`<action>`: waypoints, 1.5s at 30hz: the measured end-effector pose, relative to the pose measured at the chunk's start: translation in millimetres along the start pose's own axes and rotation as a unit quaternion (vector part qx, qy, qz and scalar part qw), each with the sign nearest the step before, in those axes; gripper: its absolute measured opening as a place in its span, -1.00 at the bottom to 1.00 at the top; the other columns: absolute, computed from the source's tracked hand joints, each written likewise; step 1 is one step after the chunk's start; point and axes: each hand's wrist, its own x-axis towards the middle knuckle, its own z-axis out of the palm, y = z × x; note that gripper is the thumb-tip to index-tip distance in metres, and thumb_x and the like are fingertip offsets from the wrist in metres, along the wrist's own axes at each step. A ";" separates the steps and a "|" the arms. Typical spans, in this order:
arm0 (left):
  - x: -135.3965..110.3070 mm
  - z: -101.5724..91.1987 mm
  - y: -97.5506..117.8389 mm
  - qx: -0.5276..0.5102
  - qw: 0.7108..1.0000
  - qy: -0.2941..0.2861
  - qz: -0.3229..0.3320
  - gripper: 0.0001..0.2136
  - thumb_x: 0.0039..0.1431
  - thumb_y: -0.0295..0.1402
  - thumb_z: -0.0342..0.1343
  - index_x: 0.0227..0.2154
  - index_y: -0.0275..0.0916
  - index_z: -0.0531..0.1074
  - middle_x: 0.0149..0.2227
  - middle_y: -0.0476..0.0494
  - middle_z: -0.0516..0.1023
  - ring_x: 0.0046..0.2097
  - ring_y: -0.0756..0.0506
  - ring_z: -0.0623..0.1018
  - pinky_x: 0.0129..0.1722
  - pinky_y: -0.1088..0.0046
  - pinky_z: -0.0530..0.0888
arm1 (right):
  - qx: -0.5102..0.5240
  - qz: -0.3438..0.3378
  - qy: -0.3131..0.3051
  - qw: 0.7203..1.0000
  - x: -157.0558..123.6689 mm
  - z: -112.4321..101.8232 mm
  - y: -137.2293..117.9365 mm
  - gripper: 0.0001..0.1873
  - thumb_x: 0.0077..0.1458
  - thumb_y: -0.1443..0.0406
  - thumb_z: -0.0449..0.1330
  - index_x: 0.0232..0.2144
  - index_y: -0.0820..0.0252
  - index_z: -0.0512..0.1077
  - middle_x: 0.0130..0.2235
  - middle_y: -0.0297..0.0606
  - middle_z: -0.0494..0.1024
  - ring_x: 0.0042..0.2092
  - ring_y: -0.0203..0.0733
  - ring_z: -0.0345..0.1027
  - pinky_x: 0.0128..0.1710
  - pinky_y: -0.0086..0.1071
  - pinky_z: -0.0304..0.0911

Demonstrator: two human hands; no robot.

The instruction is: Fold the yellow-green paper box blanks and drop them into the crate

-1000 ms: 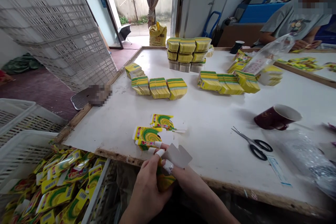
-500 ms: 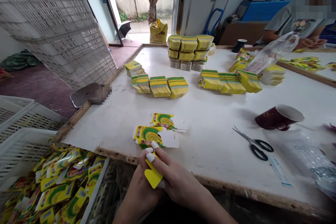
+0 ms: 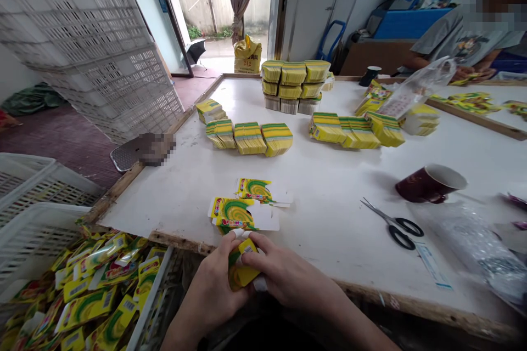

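Observation:
Between my two hands, at the table's near edge, is a small yellow and green printed carton (image 3: 239,274). My left hand (image 3: 220,279) is closed round its left side. My right hand (image 3: 275,271) grips the right side, with fingers on the yellow end panel. White coverings wrap some of my fingertips. Just beyond my hands lie flattened cartons (image 3: 234,211) of the same print, with white flaps to the right. Another small pile of flat cartons (image 3: 255,189) sits right behind them.
A white crate (image 3: 41,230) full of cartons stands at my lower left. Bundled flat cartons (image 3: 249,138) line the table, with a stacked block (image 3: 292,88) behind. Scissors (image 3: 393,225), a dark mug (image 3: 428,184) and clear plastic bags (image 3: 473,252) lie right. Another person (image 3: 465,44) sits at the far right.
The carton's yellow flap stuck out toward me before; now it is folded and a barcoded yellow panel faces up. My right fingers have shifted over it. The view has turned slightly.

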 end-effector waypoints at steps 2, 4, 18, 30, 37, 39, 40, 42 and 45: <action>1.8 -0.4 1.9 0.000 1.000 -0.010 -0.003 -0.31 -0.05 -0.46 0.16 0.17 -0.23 0.03 0.10 -0.32 0.49 0.11 -0.27 0.50 0.09 0.13 0.42 | 0.006 0.010 0.015 1.000 -0.7 1.2 -0.1 -0.54 0.03 0.60 0.07 -0.06 0.14 0.40 0.13 -0.11 0.31 0.10 -0.08 0.31 0.07 -0.25 0.29; 3.3 -0.8 4.1 -0.017 0.999 -0.029 0.000 -0.29 -0.05 -0.45 0.17 0.18 -0.22 0.02 0.09 -0.29 0.50 0.09 -0.24 0.51 0.08 0.18 0.42 | 0.019 0.013 0.008 1.000 -1.7 -2.1 1.0 -0.61 0.05 0.57 0.10 -0.11 0.14 0.42 0.08 -0.13 0.34 0.05 -0.10 0.33 0.04 -0.27 0.30; 0.0 0.2 -8.2 -0.313 0.910 0.259 -0.083 -0.31 -0.23 -0.35 0.42 0.07 -0.13 0.36 -0.06 -0.18 0.60 -0.12 -0.20 0.63 -0.11 0.35 0.55 | 0.102 0.036 0.189 0.976 18.0 18.2 11.0 -0.31 0.02 0.41 0.26 0.17 0.17 0.11 0.14 -0.08 0.36 0.15 -0.06 0.25 0.16 -0.20 0.22; -8.0 -49.6 -26.9 -0.705 0.438 0.507 -0.234 -0.33 0.27 0.09 -0.25 -0.03 -0.50 0.36 -0.13 -0.38 0.51 -0.10 -0.15 0.59 -0.20 0.37 0.63 | -0.116 0.135 0.202 0.963 51.1 25.9 43.7 -0.44 -0.04 0.62 0.06 0.06 0.33 0.30 -0.12 -0.04 0.49 -0.08 0.05 0.29 0.00 -0.06 0.30; 7.2 -18.6 -12.8 -0.740 0.501 0.381 -0.239 -0.65 0.30 -0.19 -0.11 -0.19 -0.34 0.48 -0.32 -0.16 0.53 -0.38 -0.06 0.57 -0.45 0.44 0.59 | -0.128 0.161 0.204 0.957 52.7 25.3 40.0 -0.41 -0.04 0.61 0.06 0.08 0.33 0.26 -0.03 0.01 0.44 0.00 0.05 0.28 0.07 -0.07 0.25; 9.5 -14.3 -10.4 -0.746 0.502 0.364 -0.245 -0.69 0.31 -0.27 -0.12 -0.22 -0.33 0.49 -0.36 -0.13 0.52 -0.42 -0.04 0.56 -0.47 0.45 0.56 | -0.129 0.164 0.199 0.958 55.0 23.5 39.6 -0.42 -0.07 0.62 0.06 0.05 0.33 0.29 -0.06 0.01 0.46 -0.01 0.08 0.28 0.06 -0.04 0.25; 10.4 -12.4 -9.7 -0.747 0.502 0.359 -0.248 -0.70 0.31 -0.30 -0.12 -0.23 -0.33 0.49 -0.38 -0.13 0.52 -0.43 -0.04 0.55 -0.48 0.46 0.55 | -0.126 0.165 0.198 0.958 56.1 22.7 39.5 -0.41 -0.09 0.62 0.07 0.04 0.32 0.29 -0.06 0.01 0.46 -0.01 0.08 0.28 0.05 -0.05 0.25; 11.7 -8.9 -9.0 -0.746 0.502 0.358 -0.253 -0.73 0.28 -0.34 -0.10 -0.25 -0.33 0.50 -0.40 -0.12 0.52 -0.45 -0.03 0.54 -0.50 0.47 0.54 | -0.118 0.165 0.201 0.958 57.4 22.0 39.6 -0.39 -0.12 0.62 0.08 0.03 0.30 0.28 -0.06 -0.01 0.44 -0.01 0.07 0.28 0.04 -0.07 0.26; 12.7 -4.8 -9.1 -0.738 0.505 0.364 -0.259 -0.77 0.24 -0.38 -0.05 -0.28 -0.33 0.51 -0.43 -0.11 0.51 -0.48 -0.02 0.52 -0.51 0.48 0.53 | -0.094 0.160 0.215 0.959 57.2 23.7 41.4 -0.36 -0.14 0.61 0.08 0.04 0.23 0.24 -0.04 -0.06 0.40 0.00 0.04 0.28 0.05 -0.09 0.27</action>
